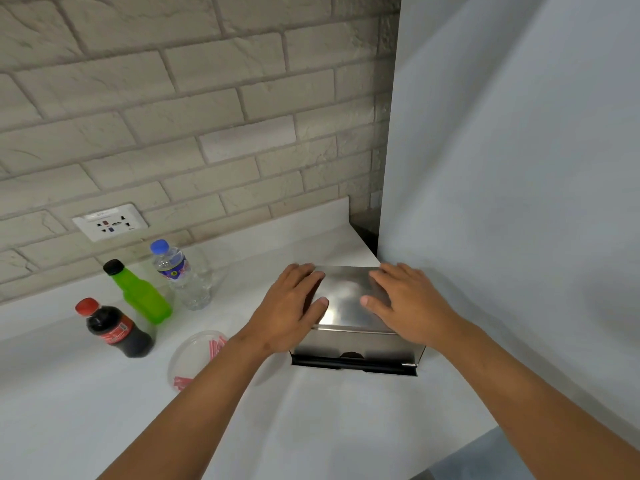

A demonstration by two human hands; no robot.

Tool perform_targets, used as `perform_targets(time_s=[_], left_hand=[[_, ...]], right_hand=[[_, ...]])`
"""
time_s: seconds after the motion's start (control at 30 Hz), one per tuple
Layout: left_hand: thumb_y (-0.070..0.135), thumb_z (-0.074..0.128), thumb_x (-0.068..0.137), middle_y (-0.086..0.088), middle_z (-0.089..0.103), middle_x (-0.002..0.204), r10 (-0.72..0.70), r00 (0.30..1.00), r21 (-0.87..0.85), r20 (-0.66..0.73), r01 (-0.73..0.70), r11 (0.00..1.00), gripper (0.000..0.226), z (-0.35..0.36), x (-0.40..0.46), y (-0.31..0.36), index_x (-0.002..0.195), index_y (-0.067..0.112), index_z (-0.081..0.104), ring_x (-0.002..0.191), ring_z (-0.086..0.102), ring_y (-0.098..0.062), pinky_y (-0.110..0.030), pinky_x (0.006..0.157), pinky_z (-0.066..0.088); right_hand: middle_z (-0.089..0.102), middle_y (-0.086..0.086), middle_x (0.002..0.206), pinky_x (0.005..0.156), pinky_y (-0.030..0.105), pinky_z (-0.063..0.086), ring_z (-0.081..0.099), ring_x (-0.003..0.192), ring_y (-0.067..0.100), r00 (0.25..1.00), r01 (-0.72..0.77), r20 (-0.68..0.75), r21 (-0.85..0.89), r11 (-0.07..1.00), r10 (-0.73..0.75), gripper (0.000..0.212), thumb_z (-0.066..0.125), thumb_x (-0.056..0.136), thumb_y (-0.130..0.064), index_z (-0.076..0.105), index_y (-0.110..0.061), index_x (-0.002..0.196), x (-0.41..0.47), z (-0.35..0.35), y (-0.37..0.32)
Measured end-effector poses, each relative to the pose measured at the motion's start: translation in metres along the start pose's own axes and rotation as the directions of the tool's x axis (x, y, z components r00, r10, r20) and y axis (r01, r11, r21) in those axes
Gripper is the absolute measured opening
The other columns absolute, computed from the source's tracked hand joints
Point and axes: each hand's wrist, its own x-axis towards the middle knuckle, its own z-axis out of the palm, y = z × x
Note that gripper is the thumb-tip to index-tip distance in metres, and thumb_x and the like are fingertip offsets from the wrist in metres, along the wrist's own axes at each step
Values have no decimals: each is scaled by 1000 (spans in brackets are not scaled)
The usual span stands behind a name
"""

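Observation:
A shiny steel box [346, 306] with a dark slot along its front bottom edge stands on the white counter [311, 427], close to the right wall. My left hand [291, 306] lies flat on the left part of its lid, fingers straight, thumb over the top. My right hand [405, 299] rests flat on the right part of the lid, fingers spread toward the back edge.
To the left stand a cola bottle [114, 329] with a red cap, a green bottle [142, 296] with a black cap and a clear water bottle [181, 275]. A clear plastic tub [195, 358] holds red-and-white sachets. A wall socket [110, 222] sits in the brick backsplash. A white panel [519, 168] rises on the right.

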Motion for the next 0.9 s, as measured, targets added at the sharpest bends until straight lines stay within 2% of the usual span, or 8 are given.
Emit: perform_targets(time_s=[0.1,0.2,0.3,0.47,0.57,0.73,0.83,0.9], left_hand=[[53,36,108,-6,29,170,-42,998,7,56,42,999,63,8,5,2,161,20,34,159,13,-29,-46,130,17],[53,32,107,-7,30,169,-42,999,40,25,41,998,64,14,5,5,161,17,34,158,13,-31,-44,130,17],[53,33,109,-4,26,171,-73,997,24,27,72,997,63,17,5,4,162,20,31,160,8,-30,-39,128,12],[51,36,109,0,23,172,-92,996,-12,8,92,996,62,18,2,7,163,21,30,161,3,-24,-29,120,13],[49,39,109,1,25,171,-111,994,-40,-22,110,993,61,19,-2,11,162,21,32,161,5,-21,-26,117,15],[55,39,105,0,29,169,-169,982,-70,-82,164,984,64,24,-18,20,159,20,38,158,9,-18,-35,121,30],[61,32,100,-2,31,168,-212,970,-84,-123,203,976,72,29,-29,29,158,20,39,157,10,-19,-29,118,21],[58,38,102,-3,28,170,-259,956,-110,-138,245,963,69,32,-35,35,159,19,38,160,8,-23,-33,122,20]], right_hand=[[41,5,160,119,44,29,30,149,32,996,-88,-13,45,995,89,67,34,104,-60,40,-16,154,-7,8,9],[30,5,168,125,43,22,17,157,33,994,-95,-38,104,990,100,71,28,104,-61,33,-15,159,-12,19,8],[30,5,168,126,40,18,16,157,31,994,-92,-52,139,986,100,76,23,101,-64,33,-16,159,-10,22,11],[17,1,173,125,43,19,2,161,26,989,-118,-50,284,952,137,71,34,101,-64,31,-25,160,-14,26,16],[10,1,174,124,48,27,6,161,27,973,-171,-86,355,919,214,75,35,95,-71,31,-31,158,-23,29,11],[-6,-15,173,115,36,37,21,158,22,975,-190,-34,386,903,219,103,42,78,-92,11,-40,161,-41,34,8],[-7,-23,171,112,34,39,26,157,19,980,-173,-18,407,897,197,110,39,69,-99,8,-45,160,-44,33,11],[-6,-27,170,111,31,36,26,156,16,987,-135,-26,417,899,161,110,39,68,-100,9,-48,159,-42,32,15]])
